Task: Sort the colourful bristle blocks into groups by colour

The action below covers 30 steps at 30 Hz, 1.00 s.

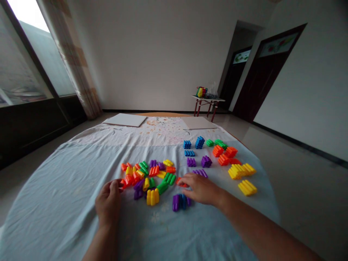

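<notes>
Right of mixed pile (146, 183), orange block (183, 185) partly covered by right hand (200, 188), fingers curled, grip unclear. Pile's left edge met by left hand (108, 199); finger hold cannot be told.

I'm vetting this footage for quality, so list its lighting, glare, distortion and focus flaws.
Head view: window blown out to white at its top, room dim; head view: pale sheen on the floor at right; head view: door and curtain lean outward, apparently wide-angle stretch; head view: blocks slightly soft, colours still distinct.
</notes>
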Motion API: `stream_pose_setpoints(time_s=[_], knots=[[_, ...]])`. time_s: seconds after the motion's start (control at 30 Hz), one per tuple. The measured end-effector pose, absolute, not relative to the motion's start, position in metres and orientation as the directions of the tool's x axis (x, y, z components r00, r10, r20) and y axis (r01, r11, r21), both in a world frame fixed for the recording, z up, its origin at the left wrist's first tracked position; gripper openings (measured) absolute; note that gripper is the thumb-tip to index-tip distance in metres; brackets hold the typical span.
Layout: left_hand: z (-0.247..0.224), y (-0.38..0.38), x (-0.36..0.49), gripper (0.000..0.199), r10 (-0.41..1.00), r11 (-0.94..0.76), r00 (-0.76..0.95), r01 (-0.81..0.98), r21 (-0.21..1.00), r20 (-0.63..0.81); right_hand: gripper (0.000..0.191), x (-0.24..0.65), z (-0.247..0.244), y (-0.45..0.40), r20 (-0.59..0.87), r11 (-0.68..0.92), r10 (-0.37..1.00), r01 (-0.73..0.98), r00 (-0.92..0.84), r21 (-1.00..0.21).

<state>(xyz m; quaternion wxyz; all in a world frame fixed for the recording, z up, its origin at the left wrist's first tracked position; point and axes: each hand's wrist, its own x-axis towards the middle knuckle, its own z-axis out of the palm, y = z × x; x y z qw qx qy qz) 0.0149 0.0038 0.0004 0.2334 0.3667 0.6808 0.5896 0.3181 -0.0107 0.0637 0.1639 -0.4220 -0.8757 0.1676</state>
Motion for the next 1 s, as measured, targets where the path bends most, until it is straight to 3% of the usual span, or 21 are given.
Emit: stream_pose_setpoints(time_s=[0.2, 0.47, 0.63, 0.8, 1.0], knots=[[-0.007, 0.008, 0.012, 0.033, 0.777, 0.017, -0.619, 0.198, 0.98, 0.112, 0.046, 0.324, 0.042, -0.024, 0.027, 0.588, 0.765, 0.682, -0.643, -0.435], [-0.013, 0.008, 0.009, 0.034, 0.782, 0.014, -0.614, 0.194, 0.981, 0.11, 0.048, 0.296, 0.033, -0.028, 0.115, 0.572, 0.798, 0.683, -0.591, -0.454], [-0.01, 0.006, 0.01, 0.036, 0.781, 0.019, -0.615, 0.197, 0.98, 0.108, 0.035, 0.281, 0.04, -0.02, 0.227, 0.67, 0.729, 0.607, -0.646, -0.427], [-0.011, 0.007, 0.009, 0.037, 0.784, 0.003, -0.612, 0.174, 0.985, 0.106, 0.037, 0.261, 0.031, -0.01, 0.141, 0.714, 0.677, 0.597, -0.723, -0.367], [-0.008, 0.006, 0.008, 0.037, 0.786, 0.033, -0.612, 0.189, 0.981, 0.091, 0.044, 0.256, 0.033, -0.01, 0.126, 0.66, 0.745, 0.697, -0.655, -0.279]])
